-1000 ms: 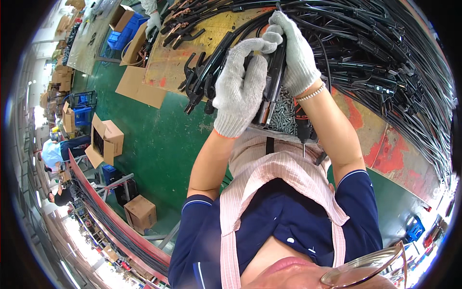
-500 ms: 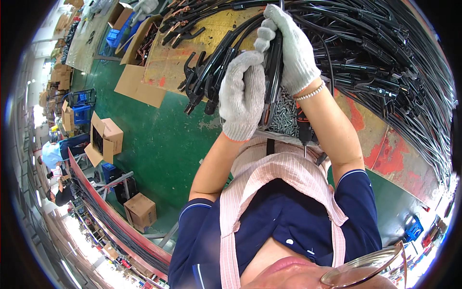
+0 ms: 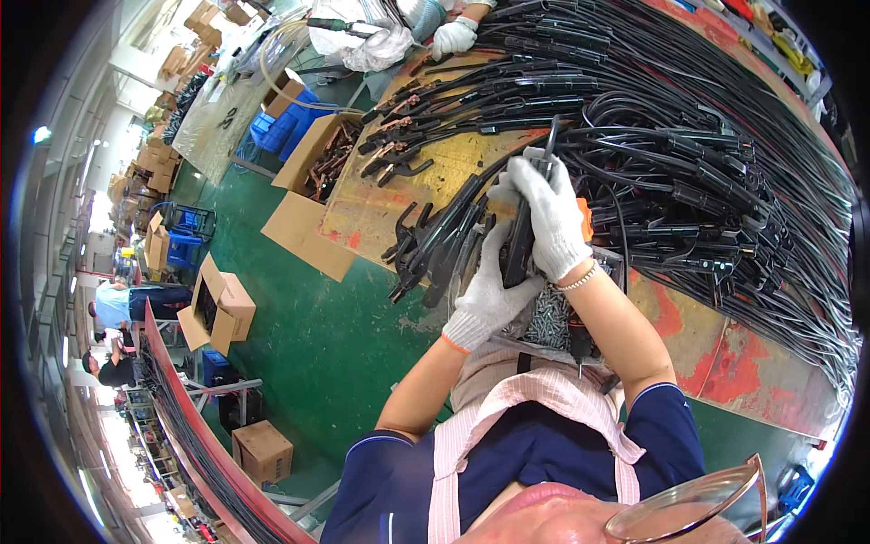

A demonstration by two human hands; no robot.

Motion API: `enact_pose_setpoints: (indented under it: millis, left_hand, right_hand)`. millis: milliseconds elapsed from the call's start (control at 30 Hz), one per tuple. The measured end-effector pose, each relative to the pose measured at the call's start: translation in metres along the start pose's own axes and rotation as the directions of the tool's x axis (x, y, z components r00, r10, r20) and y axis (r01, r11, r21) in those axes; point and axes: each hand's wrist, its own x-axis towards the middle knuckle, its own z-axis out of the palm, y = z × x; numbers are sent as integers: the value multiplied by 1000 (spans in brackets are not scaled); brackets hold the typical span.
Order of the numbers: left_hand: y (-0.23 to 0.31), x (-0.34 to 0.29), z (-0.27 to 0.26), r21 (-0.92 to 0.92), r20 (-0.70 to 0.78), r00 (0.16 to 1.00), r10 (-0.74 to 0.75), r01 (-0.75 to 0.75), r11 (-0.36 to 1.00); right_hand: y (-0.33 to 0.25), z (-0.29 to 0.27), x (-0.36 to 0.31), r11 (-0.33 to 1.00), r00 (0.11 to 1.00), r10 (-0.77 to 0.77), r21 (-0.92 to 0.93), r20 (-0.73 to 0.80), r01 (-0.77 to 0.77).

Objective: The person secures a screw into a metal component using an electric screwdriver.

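Both my hands wear white knit gloves. A long black plastic handle [image 3: 517, 243] with a thick black cable [image 3: 553, 136] at its far end stands tilted between them. My right hand [image 3: 551, 218] is closed around its upper part, fingers wrapped over the cable end. Lower down, my left hand [image 3: 492, 292] grips the handle from the left, its fingers partly hidden behind it. Under my hands lies a heap of small silver screws [image 3: 549, 319] in a tray. A black power screwdriver [image 3: 580, 341] rests beside the screws, bit pointing toward me.
More black-handled clamps [image 3: 435, 240] lie left of my hands, and a large pile of them [image 3: 698, 190] with cables covers the right. A worn yellow table [image 3: 362, 213] carries them. An open carton [image 3: 308, 172] of copper-coloured parts stands at the left. Another person's gloved hand [image 3: 455, 36] is at the far side.
My view has shifted, showing more of the far table and another person's hand. My left hand has turned from beside the handle to wrap around it; the right still holds its upper part.
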Motion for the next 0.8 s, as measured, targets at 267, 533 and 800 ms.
enact_pose_setpoints:
  millis: [267,533,800]
  left_hand:
    - [0,-11,-14,-818,301,873,-384,444,365]
    - [-6,-1,-29,-776,288,880,-378,446,445]
    - [-17,-11,-38,-757,298,909,-290,410,509]
  right_hand:
    - [-39,-87,-61,239,882,-314,-869,352,432]
    - [-13,-90,-87,105,996,-88,-994,29,38]
    - [-19,-98,-82,703,997,64,-706,-53,-83]
